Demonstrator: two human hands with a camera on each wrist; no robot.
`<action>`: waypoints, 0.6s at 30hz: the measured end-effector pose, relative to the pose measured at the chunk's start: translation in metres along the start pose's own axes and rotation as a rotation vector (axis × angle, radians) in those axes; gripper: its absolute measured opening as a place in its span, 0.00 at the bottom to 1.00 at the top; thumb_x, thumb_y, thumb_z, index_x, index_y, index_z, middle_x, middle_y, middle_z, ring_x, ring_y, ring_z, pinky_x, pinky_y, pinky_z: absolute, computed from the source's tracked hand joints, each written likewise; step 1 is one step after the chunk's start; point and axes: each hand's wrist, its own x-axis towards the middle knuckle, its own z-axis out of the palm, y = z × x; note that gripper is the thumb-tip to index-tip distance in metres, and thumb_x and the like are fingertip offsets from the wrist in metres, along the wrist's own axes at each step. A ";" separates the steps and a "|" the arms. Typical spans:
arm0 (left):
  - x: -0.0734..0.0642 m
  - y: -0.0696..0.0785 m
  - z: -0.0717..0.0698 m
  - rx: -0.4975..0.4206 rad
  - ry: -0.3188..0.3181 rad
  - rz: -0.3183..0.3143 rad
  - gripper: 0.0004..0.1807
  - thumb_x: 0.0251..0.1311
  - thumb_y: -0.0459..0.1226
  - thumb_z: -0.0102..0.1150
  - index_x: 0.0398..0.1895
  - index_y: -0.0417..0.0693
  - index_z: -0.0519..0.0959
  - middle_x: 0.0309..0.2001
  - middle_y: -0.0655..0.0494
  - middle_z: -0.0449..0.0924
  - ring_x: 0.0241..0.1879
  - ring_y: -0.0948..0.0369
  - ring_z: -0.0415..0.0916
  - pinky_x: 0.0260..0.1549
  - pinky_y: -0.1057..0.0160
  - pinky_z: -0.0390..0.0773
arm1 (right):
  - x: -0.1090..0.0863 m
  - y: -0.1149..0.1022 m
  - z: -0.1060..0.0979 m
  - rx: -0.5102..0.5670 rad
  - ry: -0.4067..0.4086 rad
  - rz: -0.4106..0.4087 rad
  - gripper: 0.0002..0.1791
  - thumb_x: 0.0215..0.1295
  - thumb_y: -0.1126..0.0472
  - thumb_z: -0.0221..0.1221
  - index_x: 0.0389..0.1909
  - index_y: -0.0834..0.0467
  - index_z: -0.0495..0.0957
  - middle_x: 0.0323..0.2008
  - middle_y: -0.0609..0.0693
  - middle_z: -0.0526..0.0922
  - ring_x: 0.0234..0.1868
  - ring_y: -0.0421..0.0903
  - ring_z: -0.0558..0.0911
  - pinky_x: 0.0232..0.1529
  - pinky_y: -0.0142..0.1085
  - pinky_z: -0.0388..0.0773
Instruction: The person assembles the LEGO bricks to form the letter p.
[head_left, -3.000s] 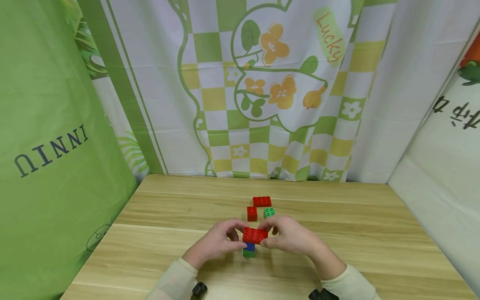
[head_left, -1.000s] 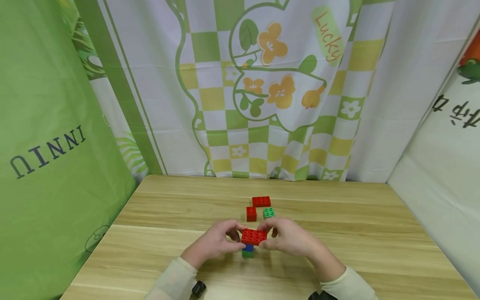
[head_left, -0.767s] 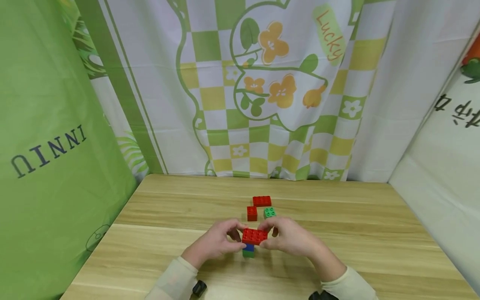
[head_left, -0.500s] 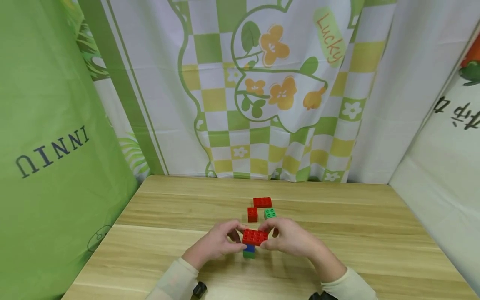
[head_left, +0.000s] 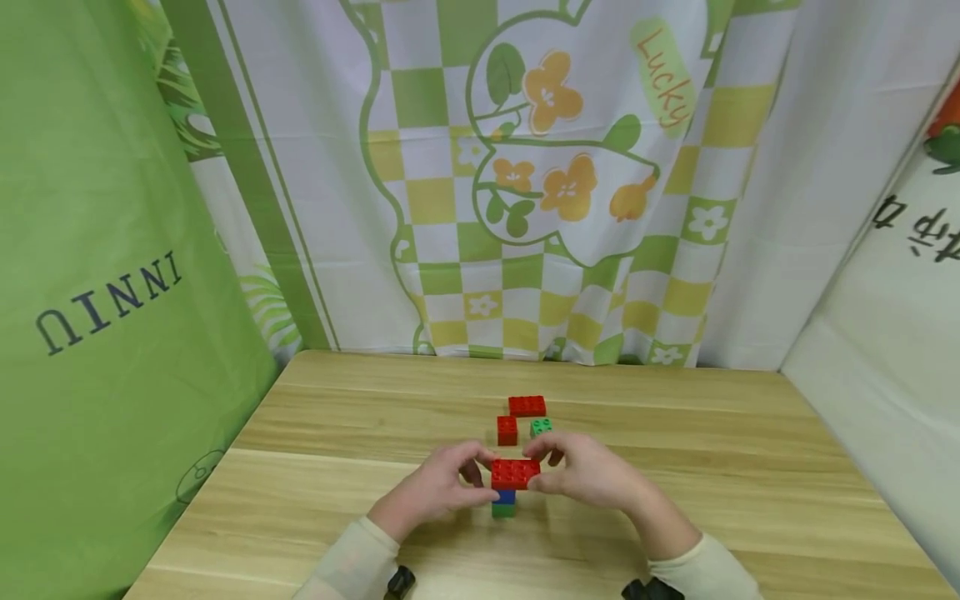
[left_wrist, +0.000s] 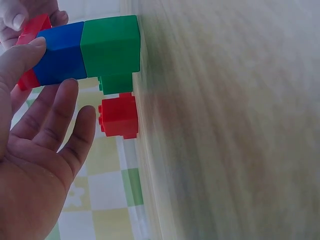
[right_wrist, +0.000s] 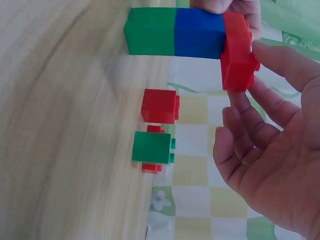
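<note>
Left hand [head_left: 442,479] pinches the blue brick [left_wrist: 61,53] near its upper edge, thumb at the seam; whether its fingertips also bear on the red above cannot be told. Right hand [head_left: 588,472] holds the 3 o'clock end of the top brick [head_left: 514,475] between thumb and fingers; firmness is not shown. The top brick sits studs up on the blue brick, its unsupported half jutting toward 3 o'clock. Below the blue brick is the green base [left_wrist: 111,45], apparently standing on the counter [head_left: 300,467].

Further out, measured from the base: small red brick [head_left: 507,432] at 12 o'clock, spare green brick [head_left: 541,427] at 1 o'clock, far red brick [head_left: 527,407] beyond both, between 12 and 1. All three stand apart from the joined bricks. A curtain [head_left: 517,275] hangs past the counter at 12 o'clock.

Finding: the step in hand is judged to be seating the top brick. The next move calls for straight downward pressure over the blue brick, lower pair steadied; pressing the overhang risks tipping it.
</note>
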 end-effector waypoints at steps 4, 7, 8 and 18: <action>0.000 -0.001 0.000 0.007 0.003 -0.006 0.21 0.57 0.42 0.71 0.54 0.55 0.77 0.44 0.64 0.79 0.33 0.67 0.78 0.32 0.66 0.80 | 0.002 0.004 -0.008 0.018 0.044 -0.011 0.14 0.61 0.52 0.67 0.46 0.50 0.80 0.43 0.43 0.81 0.44 0.48 0.76 0.38 0.40 0.76; 0.000 -0.001 0.000 0.008 0.002 -0.014 0.22 0.57 0.43 0.71 0.54 0.55 0.77 0.44 0.64 0.78 0.34 0.67 0.78 0.32 0.66 0.80 | 0.006 0.009 -0.016 0.036 0.083 -0.012 0.12 0.63 0.53 0.66 0.45 0.51 0.81 0.40 0.44 0.81 0.41 0.46 0.77 0.35 0.39 0.77; 0.000 -0.001 0.001 0.006 0.002 -0.015 0.22 0.57 0.43 0.71 0.54 0.55 0.77 0.44 0.64 0.78 0.34 0.67 0.78 0.32 0.66 0.80 | 0.008 0.011 -0.018 0.041 0.095 -0.006 0.11 0.63 0.53 0.66 0.44 0.51 0.81 0.39 0.45 0.81 0.40 0.46 0.77 0.35 0.39 0.77; 0.000 -0.002 0.000 -0.004 0.000 -0.040 0.22 0.56 0.43 0.71 0.54 0.57 0.76 0.45 0.65 0.78 0.35 0.66 0.77 0.33 0.66 0.79 | 0.032 0.042 -0.026 0.148 0.168 0.115 0.14 0.65 0.58 0.64 0.48 0.60 0.79 0.39 0.51 0.79 0.39 0.48 0.76 0.36 0.40 0.76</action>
